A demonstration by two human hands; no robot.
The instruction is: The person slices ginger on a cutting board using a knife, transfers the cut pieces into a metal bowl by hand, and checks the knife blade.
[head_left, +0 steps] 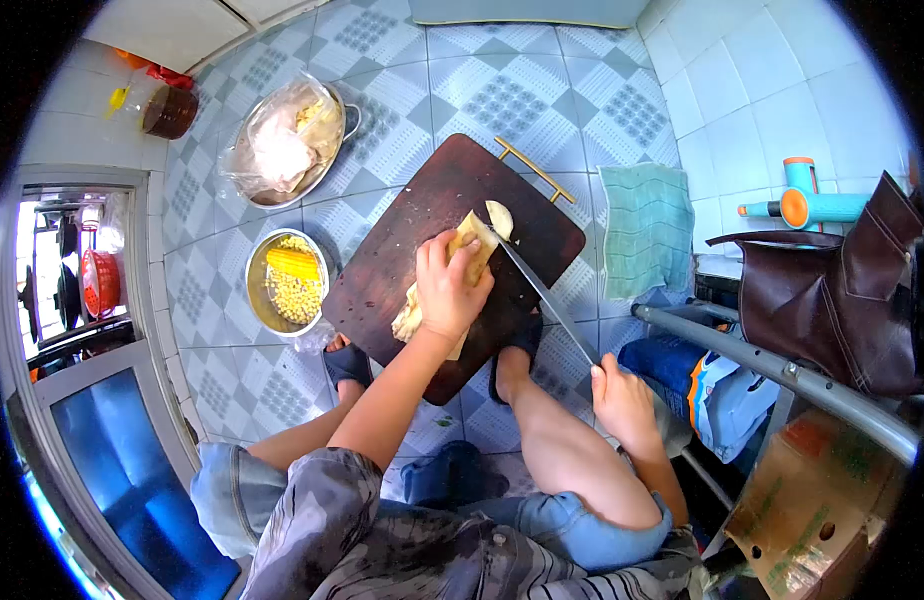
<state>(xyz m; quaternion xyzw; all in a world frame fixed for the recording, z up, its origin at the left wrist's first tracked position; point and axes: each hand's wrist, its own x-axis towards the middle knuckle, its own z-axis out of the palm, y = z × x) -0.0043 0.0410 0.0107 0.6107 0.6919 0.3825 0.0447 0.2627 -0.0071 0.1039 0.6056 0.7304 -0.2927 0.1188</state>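
On a dark wooden cutting board [382, 235] lies a pale yellow, long piece of food [472, 232], which I cannot name for certain. My left hand [452, 285] is closed over it and pins it to the board. The handle of a large knife [547, 295] is in my right hand [622, 400], at the right of my knee. The blade's tip end is at the upper right end of the food. A cut pale slice [500, 219] lies just beyond the blade. More pale food [407, 315] shows beside my left wrist.
A metal bowl [254, 295] with corn kernels and a yellow piece stands left of the board. Behind it is a metal basin [334, 150] with a plastic bag. A green cloth [645, 230] lies right. A metal rack [782, 370] and cardboard box [817, 500] stand at the right.
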